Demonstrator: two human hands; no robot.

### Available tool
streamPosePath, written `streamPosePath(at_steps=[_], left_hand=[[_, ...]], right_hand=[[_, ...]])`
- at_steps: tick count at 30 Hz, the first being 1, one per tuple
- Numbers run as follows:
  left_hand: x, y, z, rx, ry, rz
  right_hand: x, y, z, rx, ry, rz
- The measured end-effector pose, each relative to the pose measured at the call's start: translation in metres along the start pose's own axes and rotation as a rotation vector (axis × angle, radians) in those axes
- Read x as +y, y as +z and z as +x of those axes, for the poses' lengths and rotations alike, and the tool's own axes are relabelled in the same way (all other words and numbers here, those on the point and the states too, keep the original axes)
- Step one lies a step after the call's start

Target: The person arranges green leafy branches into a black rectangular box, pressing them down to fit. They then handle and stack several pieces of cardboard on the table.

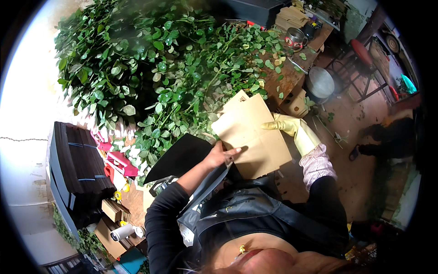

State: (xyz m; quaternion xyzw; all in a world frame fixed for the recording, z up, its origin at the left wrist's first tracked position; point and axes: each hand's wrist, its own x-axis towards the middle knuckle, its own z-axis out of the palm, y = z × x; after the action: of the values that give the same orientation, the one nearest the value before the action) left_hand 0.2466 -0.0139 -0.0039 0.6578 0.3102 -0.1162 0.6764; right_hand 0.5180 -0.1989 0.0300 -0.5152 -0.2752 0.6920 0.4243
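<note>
The bare left hand (216, 157) grips the lower left edge of tan cardboard sheets (255, 144), its thumb lying over the face; the right hand (292, 128), in a pale yellow glove, holds their right side with its fingers (270, 125) on the front; just left of the sheets, a black panel (178, 157) slants near the left forearm; leafy green stems (137, 59) heap beyond, spreading across a wooden bench (284, 86); a metal mug (295, 36) stands at the upper right; banded dark sheets (81, 160) are stacked at the left.
</note>
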Motion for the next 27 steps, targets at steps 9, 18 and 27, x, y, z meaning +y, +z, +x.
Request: streamPosePath(at_steps=[9, 18, 27], left_hand=[[-0.012, 0.006, -0.008, 0.041, 0.132, 0.472], [0.011, -0.090, -0.166, -0.167, -0.082, 0.884], [0.173, 0.012, -0.219, 0.449, 0.929, 0.418]], right_hand=[[0.042, 0.057, -0.004, 0.521, -0.073, 0.065], [0.000, 0.066, -0.076, 0.668, -0.597, 0.080], [-0.019, 0.064, -0.108, 0.586, -0.888, 0.050]])
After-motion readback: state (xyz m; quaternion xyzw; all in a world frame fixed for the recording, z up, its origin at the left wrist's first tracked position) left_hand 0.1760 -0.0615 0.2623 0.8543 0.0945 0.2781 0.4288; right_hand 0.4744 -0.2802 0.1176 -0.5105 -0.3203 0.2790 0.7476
